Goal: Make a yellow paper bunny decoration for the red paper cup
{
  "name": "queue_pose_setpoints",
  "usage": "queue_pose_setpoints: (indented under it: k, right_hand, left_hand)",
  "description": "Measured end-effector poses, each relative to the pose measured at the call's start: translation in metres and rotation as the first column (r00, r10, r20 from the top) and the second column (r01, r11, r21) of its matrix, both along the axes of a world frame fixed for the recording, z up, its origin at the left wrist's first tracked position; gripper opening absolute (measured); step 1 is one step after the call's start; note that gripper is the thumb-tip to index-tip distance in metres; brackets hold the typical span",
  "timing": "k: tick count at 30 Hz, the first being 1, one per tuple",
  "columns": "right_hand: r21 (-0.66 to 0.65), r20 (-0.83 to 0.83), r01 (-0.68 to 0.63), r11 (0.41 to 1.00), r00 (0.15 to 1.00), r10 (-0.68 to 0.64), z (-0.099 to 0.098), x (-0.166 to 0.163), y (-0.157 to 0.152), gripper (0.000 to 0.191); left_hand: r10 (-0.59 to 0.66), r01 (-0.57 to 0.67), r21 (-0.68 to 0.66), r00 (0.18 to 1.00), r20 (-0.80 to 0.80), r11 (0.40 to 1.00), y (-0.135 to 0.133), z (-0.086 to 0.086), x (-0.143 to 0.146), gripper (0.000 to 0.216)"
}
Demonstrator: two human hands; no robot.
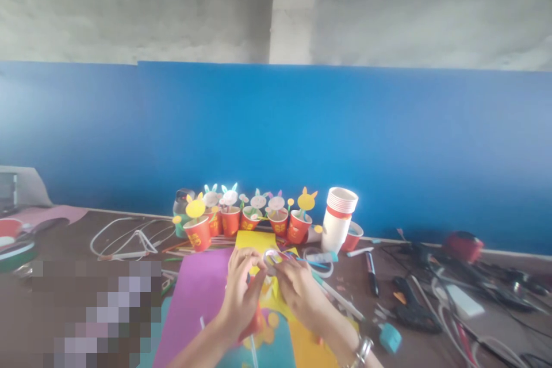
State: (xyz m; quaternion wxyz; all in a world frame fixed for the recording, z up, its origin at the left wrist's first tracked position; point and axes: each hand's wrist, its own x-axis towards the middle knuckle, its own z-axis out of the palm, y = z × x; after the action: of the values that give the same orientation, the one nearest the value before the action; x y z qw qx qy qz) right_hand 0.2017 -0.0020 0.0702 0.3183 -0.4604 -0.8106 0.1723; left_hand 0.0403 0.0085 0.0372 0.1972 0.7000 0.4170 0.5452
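My left hand (241, 290) and my right hand (297, 287) meet over coloured paper sheets, fingers pinched together on a small white round paper piece (271, 257) with thin coloured strips. A red cup (254, 325) shows under my left hand. A purple sheet (198, 299) lies beneath to the left, a yellow sheet (254, 240) ahead. A metal bracelet sits on my right wrist.
A row of red paper cups with paper bunny and flower heads (254, 215) stands by the blue wall (302, 144). A stack of white cups (338, 218), a black marker (371, 273), a glue gun (409, 302), cables (474, 299) and white wire (129, 238) lie around.
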Motion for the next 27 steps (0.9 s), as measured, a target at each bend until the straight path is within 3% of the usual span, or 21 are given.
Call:
queue_pose_setpoints:
  k: [3, 7, 9, 12, 13, 15, 17, 22, 24, 25, 26, 27]
  right_hand:
    - [-0.082, -0.147, -0.006, 0.997, 0.989, -0.006, -0.005, -0.005, 0.001, 0.026]
    - [-0.326, -0.284, 0.012, 0.945, 0.953, -0.11, -0.013, 0.001, 0.013, 0.031]
    - [-0.3, -0.213, 0.221, 0.928, 0.933, -0.291, -0.014, 0.015, 0.023, 0.033]
    - [-0.216, -0.146, 0.335, 0.917, 0.918, -0.369, -0.016, 0.044, 0.033, 0.026]
    - [-0.153, 0.017, 0.411, 0.899, 0.91, -0.414, -0.017, 0.054, 0.034, 0.026]
    - [-0.067, 0.313, 0.558, 0.827, 0.799, -0.514, -0.021, 0.069, 0.034, 0.022]
    - [-0.036, 0.423, 0.617, 0.786, 0.722, -0.548, -0.025, 0.08, 0.032, 0.019]
    - [0.01, 0.469, 0.668, 0.744, 0.654, -0.594, -0.024, 0.08, 0.028, 0.016]
    - [0.024, 0.408, 0.616, 0.788, 0.713, -0.57, -0.019, 0.065, 0.025, 0.018]
    - [0.013, 0.262, 0.524, 0.851, 0.82, -0.509, -0.016, 0.055, 0.024, 0.02]
    - [-0.002, 0.092, 0.371, 0.929, 0.925, -0.369, -0.014, 0.044, 0.022, 0.021]
    - [-0.009, -0.058, 0.226, 0.974, 0.972, -0.226, -0.012, 0.033, 0.019, 0.023]
  left_hand:
    - [0.004, -0.003, 0.059, 1.0, -0.009, 0.998, -0.001, -0.002, 0.001, 0.021]
    - [0.004, -0.009, 0.092, 0.999, 0.05, 0.996, 0.001, -0.006, -0.002, 0.019]
    - [0.044, -0.054, 0.065, 0.99, 0.135, 0.996, 0.004, -0.006, -0.005, 0.015]
    - [0.021, -0.02, -0.007, 0.989, 0.148, 1.0, 0.006, -0.004, -0.007, 0.014]
    - [0.003, 0.0, -0.027, 0.99, 0.138, 1.0, 0.006, -0.003, -0.006, 0.015]
    - [-0.016, 0.023, -0.054, 0.992, 0.125, 0.998, 0.006, -0.003, -0.005, 0.016]
    - [-0.018, 0.026, -0.067, 0.992, 0.122, 0.997, 0.007, -0.003, -0.005, 0.016]
    - [-0.035, 0.041, -0.059, 0.994, 0.103, 0.997, 0.007, -0.003, -0.006, 0.014]
    - [-0.052, 0.057, -0.062, 0.995, 0.082, 0.996, 0.005, -0.001, -0.006, 0.014]
    - [-0.062, 0.067, -0.069, 0.996, 0.069, 0.995, 0.004, 0.0, -0.006, 0.014]
    - [-0.072, 0.076, -0.077, 0.996, 0.057, 0.994, 0.003, 0.002, -0.005, 0.015]
    - [-0.08, 0.084, -0.084, 0.996, 0.048, 0.993, 0.002, 0.003, -0.005, 0.015]
